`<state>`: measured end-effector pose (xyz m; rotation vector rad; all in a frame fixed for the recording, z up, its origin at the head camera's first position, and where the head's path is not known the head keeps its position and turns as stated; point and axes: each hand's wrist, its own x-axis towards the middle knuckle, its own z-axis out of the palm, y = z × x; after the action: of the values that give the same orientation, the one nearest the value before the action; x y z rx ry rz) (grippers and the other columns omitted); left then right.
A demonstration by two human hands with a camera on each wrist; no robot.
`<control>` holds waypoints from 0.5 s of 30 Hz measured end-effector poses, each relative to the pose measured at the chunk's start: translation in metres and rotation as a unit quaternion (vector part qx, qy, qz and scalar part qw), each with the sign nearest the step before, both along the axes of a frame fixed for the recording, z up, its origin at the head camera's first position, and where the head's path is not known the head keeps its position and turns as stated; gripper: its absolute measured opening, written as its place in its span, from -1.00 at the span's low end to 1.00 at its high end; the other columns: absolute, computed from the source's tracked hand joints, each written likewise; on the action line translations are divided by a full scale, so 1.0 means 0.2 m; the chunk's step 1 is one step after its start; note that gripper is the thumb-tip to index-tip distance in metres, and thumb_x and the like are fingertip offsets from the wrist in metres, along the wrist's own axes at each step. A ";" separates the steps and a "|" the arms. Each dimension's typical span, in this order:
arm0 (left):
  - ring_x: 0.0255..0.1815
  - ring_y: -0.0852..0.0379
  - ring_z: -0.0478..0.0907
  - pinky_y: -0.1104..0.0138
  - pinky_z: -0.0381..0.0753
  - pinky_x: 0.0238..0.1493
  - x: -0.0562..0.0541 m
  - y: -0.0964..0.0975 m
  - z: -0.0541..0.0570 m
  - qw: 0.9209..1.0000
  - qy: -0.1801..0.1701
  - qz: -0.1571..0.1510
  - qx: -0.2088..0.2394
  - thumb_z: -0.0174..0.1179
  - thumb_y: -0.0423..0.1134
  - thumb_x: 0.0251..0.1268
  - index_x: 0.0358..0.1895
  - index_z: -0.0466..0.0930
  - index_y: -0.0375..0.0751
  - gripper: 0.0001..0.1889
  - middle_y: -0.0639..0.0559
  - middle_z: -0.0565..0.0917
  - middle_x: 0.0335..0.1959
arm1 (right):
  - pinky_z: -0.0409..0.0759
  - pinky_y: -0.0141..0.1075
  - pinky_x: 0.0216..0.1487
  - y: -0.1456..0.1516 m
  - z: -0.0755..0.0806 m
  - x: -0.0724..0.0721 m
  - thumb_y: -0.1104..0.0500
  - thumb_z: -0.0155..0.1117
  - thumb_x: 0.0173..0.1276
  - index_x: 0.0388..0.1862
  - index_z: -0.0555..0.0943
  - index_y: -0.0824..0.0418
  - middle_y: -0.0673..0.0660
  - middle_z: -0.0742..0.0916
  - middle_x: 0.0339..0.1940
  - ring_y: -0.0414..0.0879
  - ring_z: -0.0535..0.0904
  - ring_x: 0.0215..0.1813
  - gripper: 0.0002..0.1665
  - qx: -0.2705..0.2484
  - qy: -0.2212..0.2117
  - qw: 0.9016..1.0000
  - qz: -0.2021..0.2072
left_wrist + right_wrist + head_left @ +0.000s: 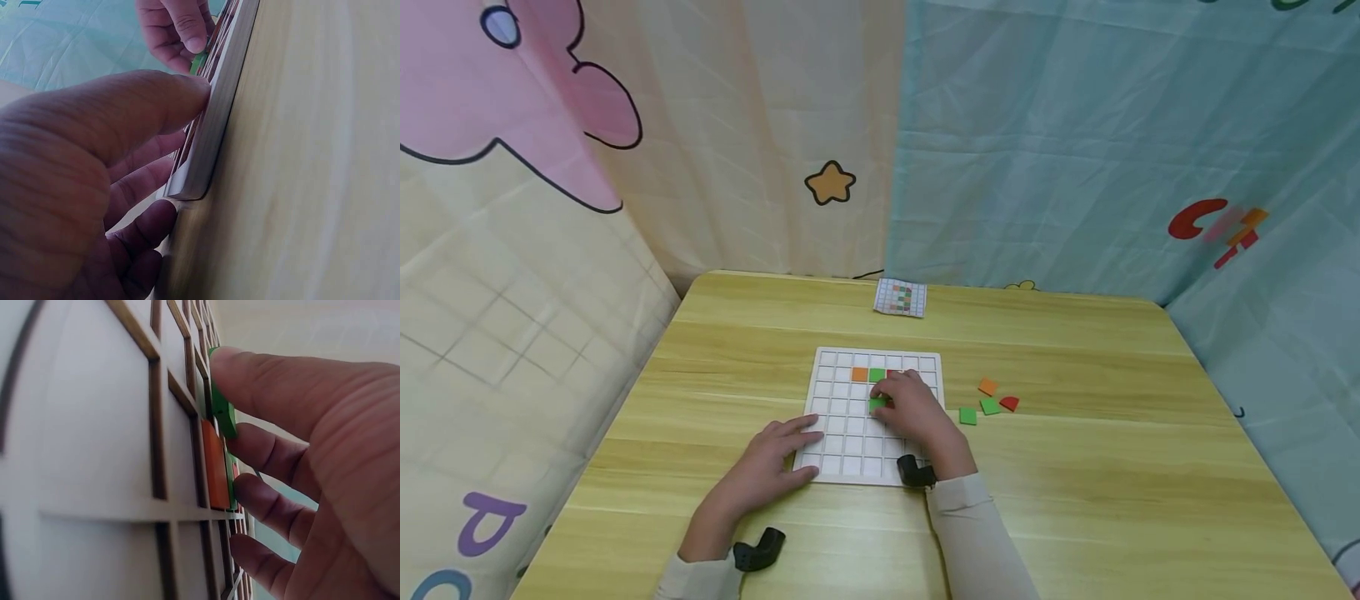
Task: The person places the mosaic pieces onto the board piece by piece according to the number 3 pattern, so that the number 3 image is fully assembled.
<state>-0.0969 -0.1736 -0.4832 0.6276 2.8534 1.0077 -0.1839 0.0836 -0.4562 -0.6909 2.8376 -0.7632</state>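
From here the yellowish wood-grain table (1150,483) carries a white gridded board (842,425) beneath the right hand (919,412) and touching the left hand (767,462), a small printed card (900,298) beyond both, and, right of the right hand, an orange tile (988,387), two green tiles (967,416) and a red piece (1010,403).

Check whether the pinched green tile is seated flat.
Not seated: the green tile juts above the board, pinched by the right hand.
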 end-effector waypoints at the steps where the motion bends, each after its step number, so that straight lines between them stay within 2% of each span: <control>1: 0.31 -0.08 0.36 -0.07 0.32 0.27 0.00 0.00 0.00 1.000 -0.001 0.000 -0.001 0.42 -0.16 0.17 0.22 0.63 -0.15 -0.49 0.01 0.43 0.41 | 0.46 -0.12 0.06 0.00 0.00 0.00 0.15 0.42 0.29 -0.08 0.71 0.11 0.04 0.69 0.00 0.00 0.41 0.01 -0.78 0.002 0.003 1.000 0.000; 8: 0.28 -0.11 0.39 -0.10 0.34 0.24 0.00 0.01 0.00 1.000 0.015 -0.006 -0.008 0.40 -0.15 0.19 0.21 0.63 -0.16 -0.51 -0.02 0.45 0.39 | 0.44 -0.10 0.06 0.00 -0.01 0.00 0.15 0.42 0.28 -0.06 0.71 0.09 0.04 0.68 0.02 0.01 0.40 0.03 -0.76 0.009 0.009 1.000 0.000; 15: 0.29 -0.13 0.39 -0.12 0.32 0.25 0.00 0.00 0.01 1.000 0.016 -0.007 -0.006 0.39 -0.14 0.20 0.21 0.63 -0.16 -0.51 -0.03 0.45 0.39 | 0.44 -0.11 0.01 -0.01 -0.01 0.00 0.13 0.42 0.28 -0.06 0.70 0.09 0.05 0.68 0.01 0.01 0.40 0.00 -0.76 0.011 0.013 1.000 0.001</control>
<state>-0.0959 -0.1729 -0.4816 0.6679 2.8771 0.9868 -0.1838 0.0823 -0.4582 -0.7069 2.8636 -0.7265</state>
